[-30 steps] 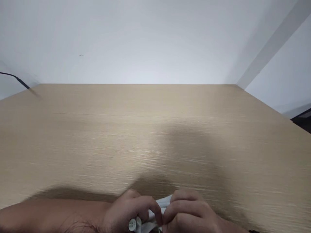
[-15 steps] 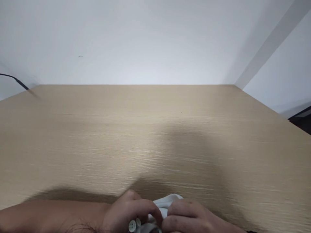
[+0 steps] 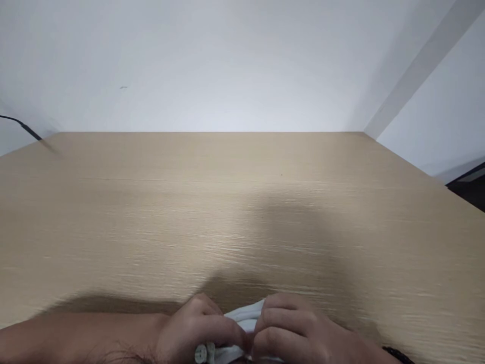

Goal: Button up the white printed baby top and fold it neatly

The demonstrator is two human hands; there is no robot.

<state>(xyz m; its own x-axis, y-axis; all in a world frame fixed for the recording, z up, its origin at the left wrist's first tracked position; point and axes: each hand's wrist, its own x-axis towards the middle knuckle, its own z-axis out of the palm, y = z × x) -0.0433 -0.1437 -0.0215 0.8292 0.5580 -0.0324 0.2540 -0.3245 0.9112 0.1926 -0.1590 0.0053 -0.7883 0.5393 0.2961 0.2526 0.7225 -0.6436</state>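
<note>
Holds white cloth between the left hand and the right hand, at the near side of the desk, roughly midway between its left and right edges. Curls the left hand narrowly around the cloth from the left, with bent fingers. Closes the right hand on it from the right, equally narrow, with bent knuckles turned up and fingertips very near those of the left hand. Cannot tell exactly how the tips grip, nor whether the cloth touches the desk. Shows folds of cloth in the gap, on the side toward the far edge, and more cloth below the left hand. Leaves a round pale button in sight beneath the left hand, with another small pale piece just beside it. Wears a dark band at the right wrist. Casts soft shadows over the desk, beyond the hands toward the far edge. Faces a white wall behind that edge. Has a black cable near the far left corner, and a dark object beyond the right edge, too cut off to name.
</note>
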